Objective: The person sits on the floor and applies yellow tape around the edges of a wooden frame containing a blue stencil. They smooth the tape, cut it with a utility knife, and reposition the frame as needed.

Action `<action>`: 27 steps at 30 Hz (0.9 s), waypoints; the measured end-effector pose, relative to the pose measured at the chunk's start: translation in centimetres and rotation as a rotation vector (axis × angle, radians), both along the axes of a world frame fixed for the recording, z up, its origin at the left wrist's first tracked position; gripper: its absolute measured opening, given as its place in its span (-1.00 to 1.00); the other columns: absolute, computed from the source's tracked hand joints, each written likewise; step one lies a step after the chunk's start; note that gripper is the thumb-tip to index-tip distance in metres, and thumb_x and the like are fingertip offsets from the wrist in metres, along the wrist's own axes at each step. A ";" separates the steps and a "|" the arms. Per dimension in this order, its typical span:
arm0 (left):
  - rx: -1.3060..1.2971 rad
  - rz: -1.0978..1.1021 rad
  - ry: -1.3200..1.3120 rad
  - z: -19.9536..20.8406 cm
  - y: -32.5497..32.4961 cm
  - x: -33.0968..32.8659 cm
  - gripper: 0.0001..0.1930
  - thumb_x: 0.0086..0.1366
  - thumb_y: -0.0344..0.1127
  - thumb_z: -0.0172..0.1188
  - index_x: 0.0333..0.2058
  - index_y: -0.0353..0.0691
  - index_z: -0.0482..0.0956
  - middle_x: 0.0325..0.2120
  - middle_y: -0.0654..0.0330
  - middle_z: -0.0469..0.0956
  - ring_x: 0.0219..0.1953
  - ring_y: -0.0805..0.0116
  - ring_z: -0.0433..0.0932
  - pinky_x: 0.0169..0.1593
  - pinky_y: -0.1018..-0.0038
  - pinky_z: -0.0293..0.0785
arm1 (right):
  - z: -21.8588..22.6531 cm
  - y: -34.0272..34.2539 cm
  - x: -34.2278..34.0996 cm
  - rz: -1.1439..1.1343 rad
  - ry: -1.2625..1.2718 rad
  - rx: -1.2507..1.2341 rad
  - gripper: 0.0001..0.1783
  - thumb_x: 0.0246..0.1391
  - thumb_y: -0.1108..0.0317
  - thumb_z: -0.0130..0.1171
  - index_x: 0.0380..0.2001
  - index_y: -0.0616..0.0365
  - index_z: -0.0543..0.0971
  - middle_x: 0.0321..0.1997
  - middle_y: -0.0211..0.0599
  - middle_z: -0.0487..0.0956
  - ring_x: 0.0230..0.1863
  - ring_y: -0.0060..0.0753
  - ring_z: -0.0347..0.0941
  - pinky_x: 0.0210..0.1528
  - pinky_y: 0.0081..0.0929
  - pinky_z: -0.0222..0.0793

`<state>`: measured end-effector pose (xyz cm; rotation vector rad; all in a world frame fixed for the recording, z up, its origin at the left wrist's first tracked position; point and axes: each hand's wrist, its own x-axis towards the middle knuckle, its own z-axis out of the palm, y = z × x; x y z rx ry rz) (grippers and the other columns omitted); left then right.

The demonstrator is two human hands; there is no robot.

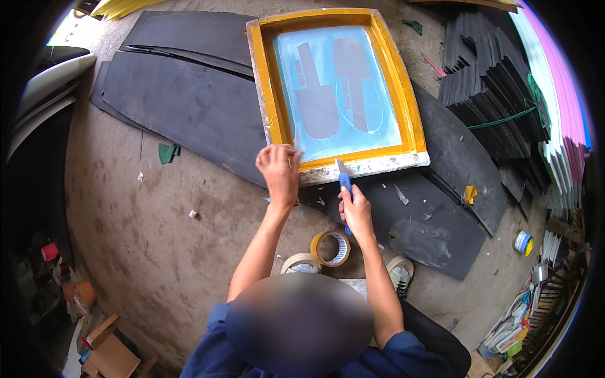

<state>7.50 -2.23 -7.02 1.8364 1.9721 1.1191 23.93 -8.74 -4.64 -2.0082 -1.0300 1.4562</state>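
A screen-printing frame [408,107] lies on dark sheets in front of me, its sides wrapped in yellow-brown tape and its near rail whitish and worn. Its light blue mesh [324,148] carries two grey sole-like shapes. My left hand [278,173] is at the frame's near left corner with fingers curled together; whatever is between them is hidden. In my right hand [357,211] is a blue-handled utility knife [345,181], closed in the fingers. Its pale blade touches or hovers just over the near rail; I cannot tell which.
A tape roll [330,248] sits on the floor by my shoes. Large black sheets [183,94] spread under the frame. Stacked dark sheets [495,94] tied with green cord stand at right, near a small tin [523,243]. A cardboard box [112,358] is at lower left.
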 end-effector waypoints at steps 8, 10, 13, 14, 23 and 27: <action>-0.079 0.182 -0.307 -2.7 -1.2 -2.1 -0.73 0.36 -0.27 -0.11 -0.09 -0.34 0.31 -0.08 0.03 0.22 0.08 0.14 0.18 0.17 0.29 0.06 | 0.6 0.2 -2.7 0.180 -0.409 0.091 -0.60 0.22 0.13 -0.14 -0.41 0.29 0.45 -0.51 0.19 0.51 -0.38 0.27 0.44 -0.37 0.04 0.31; -0.151 0.138 -0.397 -3.6 -1.9 -2.0 -0.68 0.36 -0.28 -0.13 0.01 -0.35 0.22 -0.05 0.03 0.20 0.10 0.14 0.18 0.19 0.32 0.05 | 0.2 0.1 -3.4 0.175 -0.399 0.105 -0.60 0.22 0.13 -0.14 -0.43 0.29 0.45 -0.51 0.18 0.51 -0.39 0.27 0.44 -0.37 0.04 0.32; -0.147 0.145 -0.386 -3.5 -1.6 -1.0 -0.68 0.36 -0.29 -0.13 0.00 -0.35 0.23 -0.06 0.03 0.22 0.10 0.15 0.19 0.18 0.32 0.07 | -0.6 0.6 -2.8 0.153 -0.368 0.131 -0.60 0.22 0.13 -0.14 -0.46 0.28 0.46 -0.52 0.17 0.51 -0.41 0.26 0.44 -0.38 0.03 0.32; -0.142 0.146 -0.394 -3.5 -1.5 -0.9 -0.68 0.36 -0.29 -0.13 0.00 -0.35 0.23 -0.06 0.03 0.23 0.10 0.15 0.19 0.18 0.32 0.07 | -0.8 0.8 -2.7 0.151 -0.342 0.143 -0.59 0.22 0.13 -0.13 -0.47 0.28 0.46 -0.53 0.17 0.51 -0.42 0.26 0.44 -0.38 0.03 0.31; -0.102 0.185 -0.408 -3.4 -1.5 -0.9 -0.71 0.30 -0.35 -0.04 -0.05 -0.35 0.27 -0.08 0.02 0.28 0.04 0.10 0.21 0.14 0.26 0.08 | -1.2 1.2 -3.1 0.136 -0.282 0.160 -0.58 0.22 0.14 -0.12 -0.51 0.30 0.45 -0.56 0.18 0.48 -0.45 0.26 0.42 -0.42 0.01 0.28; -0.089 0.183 -0.371 -3.4 -1.6 -0.9 -0.72 0.30 -0.36 -0.04 -0.06 -0.35 0.28 -0.10 0.01 0.29 0.02 0.09 0.22 0.12 0.26 0.10 | -1.8 -0.3 -2.9 0.126 -0.279 0.162 -0.59 0.21 0.15 -0.11 -0.50 0.29 0.47 -0.56 0.17 0.48 -0.44 0.25 0.43 -0.41 0.01 0.28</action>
